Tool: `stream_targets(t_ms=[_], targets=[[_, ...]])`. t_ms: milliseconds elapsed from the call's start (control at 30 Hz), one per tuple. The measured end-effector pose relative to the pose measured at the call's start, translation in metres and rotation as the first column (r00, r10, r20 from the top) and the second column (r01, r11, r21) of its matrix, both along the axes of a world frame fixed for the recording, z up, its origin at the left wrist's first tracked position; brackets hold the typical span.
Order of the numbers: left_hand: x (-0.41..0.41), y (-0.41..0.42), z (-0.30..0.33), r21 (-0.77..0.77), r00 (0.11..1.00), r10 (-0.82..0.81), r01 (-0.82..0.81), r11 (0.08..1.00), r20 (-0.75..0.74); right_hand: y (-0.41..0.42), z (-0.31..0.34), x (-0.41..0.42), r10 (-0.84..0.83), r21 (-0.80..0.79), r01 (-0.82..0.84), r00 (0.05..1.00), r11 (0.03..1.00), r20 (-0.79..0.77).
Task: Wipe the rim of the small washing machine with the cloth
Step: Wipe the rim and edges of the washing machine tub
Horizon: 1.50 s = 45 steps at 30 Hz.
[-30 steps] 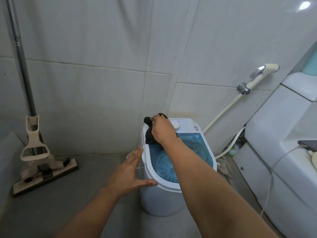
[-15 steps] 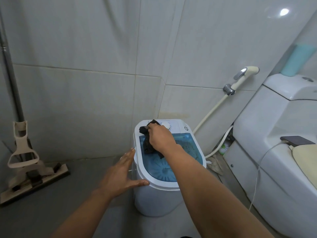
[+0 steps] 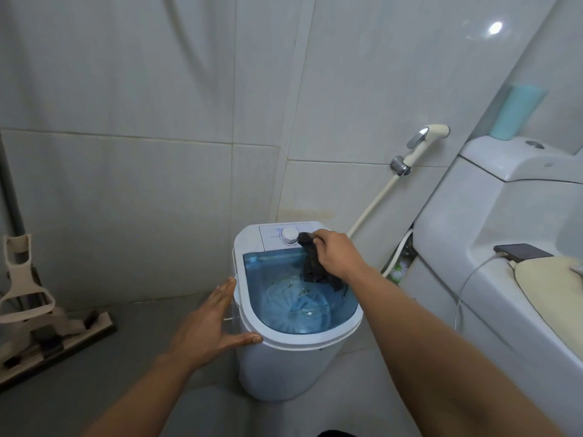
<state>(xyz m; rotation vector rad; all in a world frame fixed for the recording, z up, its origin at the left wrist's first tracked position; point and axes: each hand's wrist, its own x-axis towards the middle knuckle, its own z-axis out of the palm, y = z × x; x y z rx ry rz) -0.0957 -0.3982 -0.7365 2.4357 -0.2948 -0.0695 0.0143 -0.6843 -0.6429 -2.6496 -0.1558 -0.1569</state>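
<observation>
On the floor by the tiled wall stands the small washing machine point(image 3: 293, 361). Our right hand point(image 3: 336, 255) squeezes the dark cloth point(image 3: 315, 268) tight at the back of the rim point(image 3: 252, 323), beside the white knob point(image 3: 289, 235). Our left hand point(image 3: 211, 326) is open and flat, holding nothing, pressing the machine's left side.

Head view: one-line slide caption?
Right hand wipes dark cloth along washing machine rim; left hand steadies it.
</observation>
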Motion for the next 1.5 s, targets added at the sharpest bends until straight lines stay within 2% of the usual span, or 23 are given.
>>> stream_targets(t_ms=[233, 433, 767, 933, 1133, 1500], targets=[[0.0, 0.0, -0.002, 0.001, 1.0, 0.0, 0.0, 1.0, 0.01, 0.026, 0.004, 0.045, -0.048, 0.1, 0.049, 0.999, 0.994, -0.016], [0.002, 0.001, -0.005, 0.0, 1.0, -0.004, 0.004, 1.0, 0.03, 0.035, 0.01, 0.071, 0.031, 0.051, -0.028, 0.997, 0.998, -0.076], [0.004, 0.001, -0.006, -0.037, 1.0, -0.012, 0.013, 0.999, 0.023, -0.014, 0.003, 0.048, 0.187, 0.049, -0.184, 0.98, 0.982, -0.072], [0.004, 0.001, -0.004, 0.003, 0.999, -0.017, 0.017, 1.0, 0.03, -0.023, 0.0, 0.067, 0.043, 0.091, -0.037, 0.997, 0.995, -0.064], [0.004, 0.001, -0.003, 0.013, 0.999, -0.014, 0.014, 1.0, 0.032, -0.029, -0.001, 0.081, -0.095, 0.178, 0.12, 0.985, 0.977, -0.142], [0.002, 0.0, 0.004, 0.052, 0.999, -0.02, 0.018, 0.998, 0.031, -0.058, -0.004, 0.04, -0.073, 0.145, 0.1, 0.981, 0.984, -0.177]])
